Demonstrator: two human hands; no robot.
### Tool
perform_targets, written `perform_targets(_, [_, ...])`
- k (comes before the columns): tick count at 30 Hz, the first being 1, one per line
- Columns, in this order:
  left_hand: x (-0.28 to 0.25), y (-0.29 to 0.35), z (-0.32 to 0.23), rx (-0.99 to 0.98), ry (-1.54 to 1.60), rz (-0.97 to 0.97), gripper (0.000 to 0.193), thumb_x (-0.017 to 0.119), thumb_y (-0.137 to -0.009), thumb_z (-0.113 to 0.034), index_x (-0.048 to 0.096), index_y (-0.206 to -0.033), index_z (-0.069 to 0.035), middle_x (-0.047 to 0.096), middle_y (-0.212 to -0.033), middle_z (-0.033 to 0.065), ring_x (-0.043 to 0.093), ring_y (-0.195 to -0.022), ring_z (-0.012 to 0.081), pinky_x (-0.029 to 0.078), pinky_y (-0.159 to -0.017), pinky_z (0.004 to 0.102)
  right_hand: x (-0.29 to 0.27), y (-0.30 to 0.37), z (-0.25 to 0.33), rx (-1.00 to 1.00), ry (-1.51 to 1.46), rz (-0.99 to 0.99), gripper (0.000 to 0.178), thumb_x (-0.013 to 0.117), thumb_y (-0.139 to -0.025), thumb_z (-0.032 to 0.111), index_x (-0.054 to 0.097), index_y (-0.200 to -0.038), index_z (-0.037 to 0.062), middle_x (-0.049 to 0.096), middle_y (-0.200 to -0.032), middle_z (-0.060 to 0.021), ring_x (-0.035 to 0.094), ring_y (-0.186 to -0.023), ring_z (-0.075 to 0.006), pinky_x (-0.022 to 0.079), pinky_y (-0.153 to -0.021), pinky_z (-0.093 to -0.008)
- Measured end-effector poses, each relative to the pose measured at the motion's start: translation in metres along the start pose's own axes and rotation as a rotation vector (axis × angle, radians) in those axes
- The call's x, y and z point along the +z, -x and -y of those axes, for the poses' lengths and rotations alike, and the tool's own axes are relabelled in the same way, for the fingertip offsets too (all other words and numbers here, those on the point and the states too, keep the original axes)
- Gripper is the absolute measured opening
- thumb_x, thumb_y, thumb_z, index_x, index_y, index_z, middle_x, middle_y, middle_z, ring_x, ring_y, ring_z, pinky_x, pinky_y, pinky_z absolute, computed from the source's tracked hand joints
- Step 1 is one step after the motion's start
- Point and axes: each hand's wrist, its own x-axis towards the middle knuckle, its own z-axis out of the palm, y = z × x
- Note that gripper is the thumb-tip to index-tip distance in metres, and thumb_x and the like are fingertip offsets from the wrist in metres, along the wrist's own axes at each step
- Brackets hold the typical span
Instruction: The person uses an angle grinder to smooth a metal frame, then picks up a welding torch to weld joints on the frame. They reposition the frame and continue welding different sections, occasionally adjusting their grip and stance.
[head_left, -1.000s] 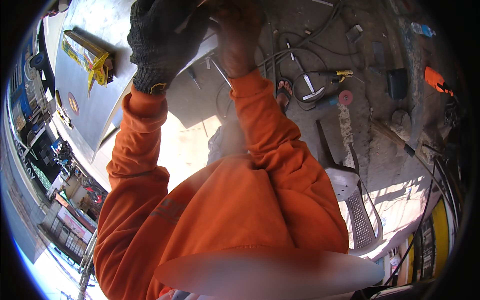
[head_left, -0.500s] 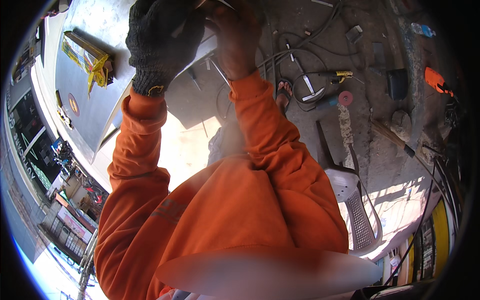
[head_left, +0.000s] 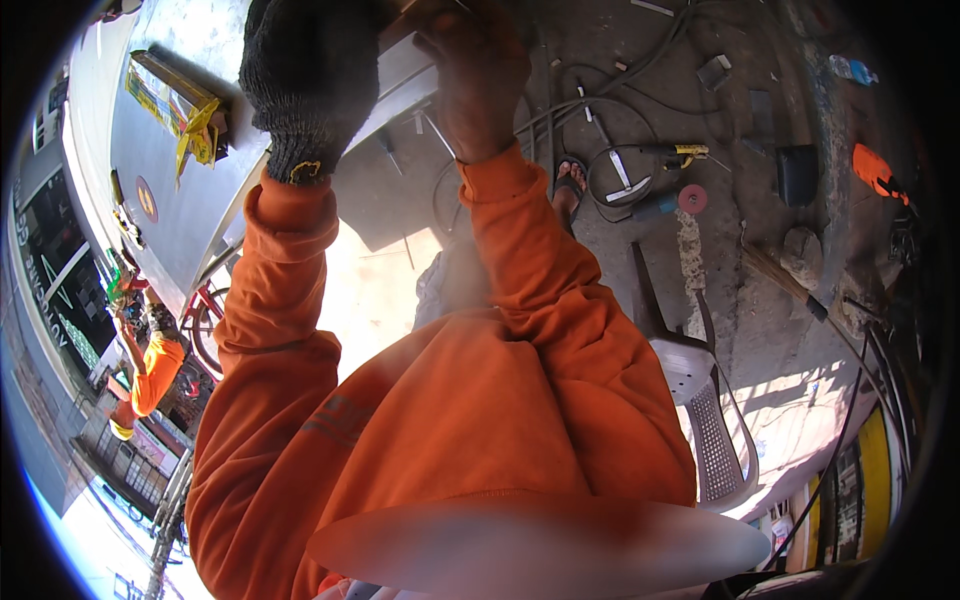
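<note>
My left hand, in a black knit glove with a yellow mark at the cuff, is raised at the top edge beside a metal-topped table. Its fingers look curled, but the dark knit and the picture's edge hide what they hold. My bare right hand is close by on the right, its fingers bent inward. Something thin and pale shows at its fingertips, cut off by the top edge, too little to name. Both orange sleeves reach up from below.
A yellow-wrapped packet lies on the table. On the floor are cables, a chipping hammer, an electrode holder, an angle grinder and an orange object. A plastic chair stands at right. Someone in orange is by a bicycle.
My left hand has shifted slightly left and up, widening the gap between my hands. The right hand has barely moved. A person in orange and a red bicycle have come into view at far left.
</note>
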Motion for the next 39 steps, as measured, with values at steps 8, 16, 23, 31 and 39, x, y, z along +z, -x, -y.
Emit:
perform_targets(8, [-0.001,0.001,0.005,0.039,-0.025,0.04,0.016,0.065,-0.096,-0.008,0.073,-0.109,-0.003,0.075,-0.107,0.0124,0.071,-0.097,0.0298,0.055,-0.09,0.0381,0.006,0.001,-0.003,0.033,-0.035,-0.065,0.032,0.072,-0.095,0.021,0.07,-0.124,0.0077,0.071,-0.112,-0.0088,0.069,-0.103,-0.0159,0.059,-0.078,-0.0273])
perform_targets(16, [-0.002,-0.012,0.034,0.192,-0.035,0.222,0.015,0.073,-0.094,-0.005,0.074,-0.105,0.004,0.075,-0.103,0.0159,0.073,-0.09,0.0287,0.059,-0.082,0.035,0.008,-0.004,-0.019,-0.164,0.058,-0.081,0.019,0.072,-0.086,-0.006,0.071,-0.104,-0.0011,0.075,-0.104,-0.0106,0.073,-0.093,-0.0199,0.058,-0.091,-0.0329])
perform_targets(23, [-0.008,-0.019,0.034,0.362,-0.135,0.33,0.019,0.076,-0.092,-0.002,0.072,-0.109,0.006,0.074,-0.107,0.0161,0.073,-0.096,0.0285,0.06,-0.085,0.0351,0.019,0.007,-0.007,-0.119,0.085,-0.302,0.021,0.077,-0.077,0.004,0.075,-0.098,0.0036,0.069,-0.099,-0.0099,0.069,-0.097,-0.0228,0.056,-0.084,-0.0363])
perform_targets(31, [-0.006,-0.004,0.015,0.233,0.11,0.278,0.027,0.07,-0.098,-0.01,0.064,-0.119,0.006,0.072,-0.111,0.018,0.073,-0.098,0.031,0.06,-0.086,0.0371,0.039,0.029,0.025,-0.498,0.174,-0.324,0.041,0.071,-0.079,-0.002,0.066,-0.12,0.0014,0.073,-0.1,-0.0124,0.072,-0.089,-0.0201,0.055,-0.079,-0.0316])
perform_targets(39, [-0.021,-0.012,0.014,0.521,-0.28,0.215,0.028,0.071,-0.098,-0.018,0.067,-0.113,0.006,0.071,-0.112,0.0192,0.073,-0.096,0.0297,0.061,-0.077,0.0346,0.059,0.035,0.018,-0.576,0.223,-0.241,0.046,0.07,-0.082,-0.004,0.063,-0.127,-0.0009,0.07,-0.116,-0.0167,0.073,-0.083,-0.02,0.058,-0.076,-0.0308])
